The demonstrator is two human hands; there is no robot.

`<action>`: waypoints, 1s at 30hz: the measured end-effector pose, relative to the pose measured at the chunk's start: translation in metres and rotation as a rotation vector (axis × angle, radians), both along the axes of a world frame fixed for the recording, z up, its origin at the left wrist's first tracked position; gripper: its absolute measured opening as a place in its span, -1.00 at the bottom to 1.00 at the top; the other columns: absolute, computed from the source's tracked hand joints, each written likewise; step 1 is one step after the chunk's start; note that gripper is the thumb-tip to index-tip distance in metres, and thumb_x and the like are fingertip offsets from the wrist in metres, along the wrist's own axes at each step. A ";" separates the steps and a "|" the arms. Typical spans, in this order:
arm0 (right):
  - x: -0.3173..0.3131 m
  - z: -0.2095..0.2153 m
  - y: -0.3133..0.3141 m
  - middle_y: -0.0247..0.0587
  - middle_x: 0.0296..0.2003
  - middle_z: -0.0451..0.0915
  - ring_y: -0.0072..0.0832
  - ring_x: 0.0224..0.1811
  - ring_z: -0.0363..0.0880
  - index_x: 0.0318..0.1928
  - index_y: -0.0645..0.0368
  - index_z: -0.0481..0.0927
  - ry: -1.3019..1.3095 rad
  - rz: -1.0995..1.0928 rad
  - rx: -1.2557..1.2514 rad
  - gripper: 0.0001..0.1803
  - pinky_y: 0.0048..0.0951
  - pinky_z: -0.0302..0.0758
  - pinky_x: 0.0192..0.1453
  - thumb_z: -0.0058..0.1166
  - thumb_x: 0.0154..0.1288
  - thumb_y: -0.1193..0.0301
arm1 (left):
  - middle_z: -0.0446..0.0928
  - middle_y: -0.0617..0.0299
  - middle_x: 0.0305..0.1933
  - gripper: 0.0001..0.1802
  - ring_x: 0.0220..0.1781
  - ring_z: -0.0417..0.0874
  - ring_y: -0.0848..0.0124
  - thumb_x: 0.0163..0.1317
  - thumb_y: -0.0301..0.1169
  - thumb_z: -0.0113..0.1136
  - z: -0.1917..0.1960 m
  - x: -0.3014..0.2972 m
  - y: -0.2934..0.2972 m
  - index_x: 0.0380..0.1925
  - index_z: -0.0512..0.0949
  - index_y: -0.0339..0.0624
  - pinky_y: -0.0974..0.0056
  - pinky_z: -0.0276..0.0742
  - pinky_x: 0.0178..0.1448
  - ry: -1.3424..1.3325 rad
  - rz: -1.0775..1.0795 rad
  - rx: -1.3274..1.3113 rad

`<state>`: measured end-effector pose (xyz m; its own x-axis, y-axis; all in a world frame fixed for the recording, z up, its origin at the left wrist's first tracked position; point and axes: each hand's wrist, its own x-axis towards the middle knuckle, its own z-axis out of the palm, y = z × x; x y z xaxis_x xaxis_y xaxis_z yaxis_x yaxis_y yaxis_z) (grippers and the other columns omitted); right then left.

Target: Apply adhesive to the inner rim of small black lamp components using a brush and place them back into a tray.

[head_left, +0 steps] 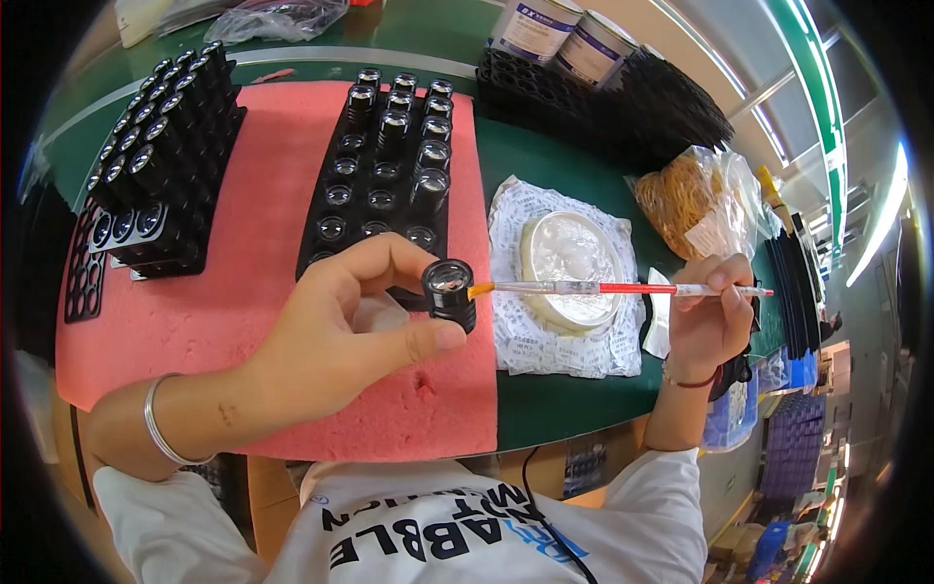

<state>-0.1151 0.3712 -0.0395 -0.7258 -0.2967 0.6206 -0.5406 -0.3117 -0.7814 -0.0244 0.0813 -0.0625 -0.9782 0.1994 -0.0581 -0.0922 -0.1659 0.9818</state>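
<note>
My left hand (341, 326) grips a short black flashlight head (452, 304) with a clear lens facing up, between thumb and fingers. In my right hand (715, 307) is a thin paintbrush (637, 288) with a red handle, held near its far end. The brush's orange-yellow bristles touch or nearly touch the rim of the flashlight head. Beyond my left hand stands a black tray (313, 216) with lensed black flashlight heads, some sitting higher than others. Below the brush, a round white dish (531, 255) of clear, glossy material rests on a printed white sheet (511, 352).
A pink foam mat (263, 165) covers the left of the green table (545, 409). More flashlight heads (156, 131) are stacked in trays at far left. Two cans (592, 49), black trays (530, 95) and a bag of yellow rubber bands (696, 200) stand at far right.
</note>
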 end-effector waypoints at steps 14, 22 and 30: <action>-0.007 0.002 0.005 -0.13 -0.70 0.41 -0.51 -0.67 0.34 -0.50 0.25 0.34 -0.028 -0.051 -0.009 -0.81 -0.59 0.27 -0.61 -0.21 0.06 0.36 | 0.46 0.28 -0.21 -0.67 -0.14 0.42 0.58 0.03 -0.49 0.14 -0.002 0.001 0.005 -0.16 0.38 -0.29 0.46 0.30 -0.01 0.055 -0.054 0.034; -0.009 0.006 0.002 -0.19 -0.70 0.33 -0.53 -0.66 0.25 -0.50 0.24 0.30 -0.095 0.002 -0.109 -0.81 -0.57 0.20 -0.57 -0.18 0.06 0.35 | 0.45 0.24 -0.33 -0.66 -0.49 0.34 0.67 -0.20 -0.47 0.32 0.035 0.009 -0.018 -0.35 0.45 -0.25 0.57 0.14 -0.52 0.456 0.022 -0.547; -0.005 0.001 0.009 -0.24 -0.68 0.27 -0.57 -0.63 0.19 -0.49 0.24 0.27 -0.155 -0.046 -0.193 -0.82 -0.59 0.17 -0.52 -0.16 0.09 0.37 | 0.26 0.41 -0.55 -0.72 -0.52 0.21 0.68 -0.13 -0.59 0.20 0.071 0.031 -0.074 -0.33 0.43 -0.32 0.60 0.10 -0.50 0.685 0.853 -0.946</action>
<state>-0.1203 0.3802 -0.0387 -0.8267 -0.1479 0.5429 -0.4364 -0.4405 -0.7845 0.0064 0.0071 0.0082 -0.6662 -0.2952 0.6848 0.2257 0.7954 0.5624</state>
